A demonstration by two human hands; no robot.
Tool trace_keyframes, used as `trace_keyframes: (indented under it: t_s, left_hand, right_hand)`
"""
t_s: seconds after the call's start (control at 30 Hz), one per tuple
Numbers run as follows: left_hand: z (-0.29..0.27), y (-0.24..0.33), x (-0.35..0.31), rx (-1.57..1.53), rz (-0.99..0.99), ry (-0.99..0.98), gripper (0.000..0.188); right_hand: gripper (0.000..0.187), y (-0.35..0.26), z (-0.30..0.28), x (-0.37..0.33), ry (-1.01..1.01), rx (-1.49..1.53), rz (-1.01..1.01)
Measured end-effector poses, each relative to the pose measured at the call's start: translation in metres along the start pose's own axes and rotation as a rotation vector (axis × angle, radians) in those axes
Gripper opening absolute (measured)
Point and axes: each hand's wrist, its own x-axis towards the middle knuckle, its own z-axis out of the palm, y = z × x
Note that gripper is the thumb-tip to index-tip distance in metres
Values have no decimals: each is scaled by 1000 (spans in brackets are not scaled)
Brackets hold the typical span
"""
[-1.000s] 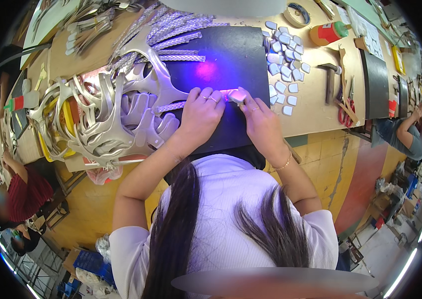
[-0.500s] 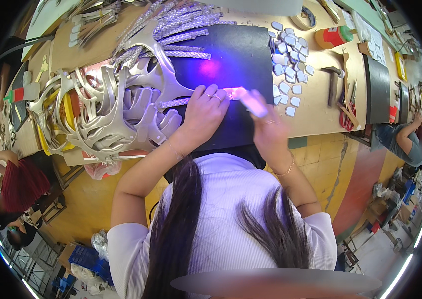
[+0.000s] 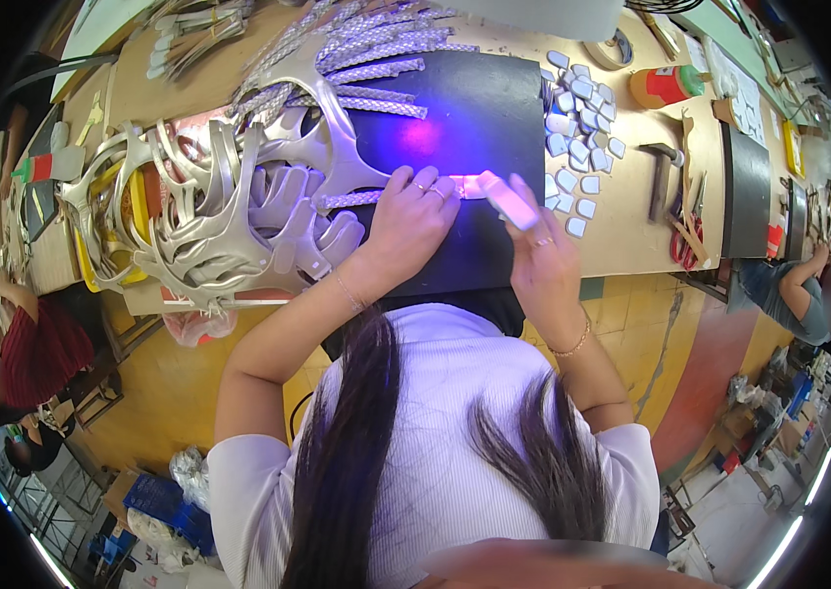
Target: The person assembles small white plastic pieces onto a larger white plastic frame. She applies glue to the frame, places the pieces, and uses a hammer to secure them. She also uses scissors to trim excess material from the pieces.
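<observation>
My left hand is closed with its fingertips down on a narrow light strip, which shows pink and white under violet light. The strip lies over a black mat. Just right of it, my right hand pinches a flat, pale, block-like piece, which slants up to the strip's end; whether the two are joined I cannot tell. Beside my left hand, a silvery cut-out strap piece reaches under or up to my fingers. A braided silver strap lies by my left knuckles.
Silvery strap pieces are heaped at left, with braided straps behind. Small grey-blue rounded tabs lie right of the mat. Farther right are a hammer, red-handled scissors, a capped bottle and a tape roll.
My right hand has moved slightly right and down, and the pale piece in it looks sharper than before. My left hand stays on the strip. The whole view has shifted a little.
</observation>
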Motion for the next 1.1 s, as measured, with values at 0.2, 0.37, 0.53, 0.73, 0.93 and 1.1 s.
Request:
trace_keyframes:
  t_s: [0.2, 0.37, 0.53, 0.73, 0.93, 1.1]
  left_hand:
    - [1, 0, 0, 8, -7, 26, 21]
    - [2, 2, -2, -7, -21, -17, 21]
    - [1, 1, -3, 7, -13, -12, 19]
    - [-7, -1, 1, -27, -24, -106, 18]
    - [-74, -50, -17, -306, -497, 207, 27]
    - [-98, -93, -37, -516, -876, 137, 32]
  right_hand:
    - [42, 5, 6, 13, -174, -91, -39]
    - [40, 3, 1, 24, -109, -16, -14]
    - [38, 5, 7, 34, -212, -55, -16]
    - [37, 12, 9, 25, -282, -110, 68]
    - [30, 17, -2, 27, -202, 102, 144]
    - [21, 16, -13, 18, -146, 127, 97]
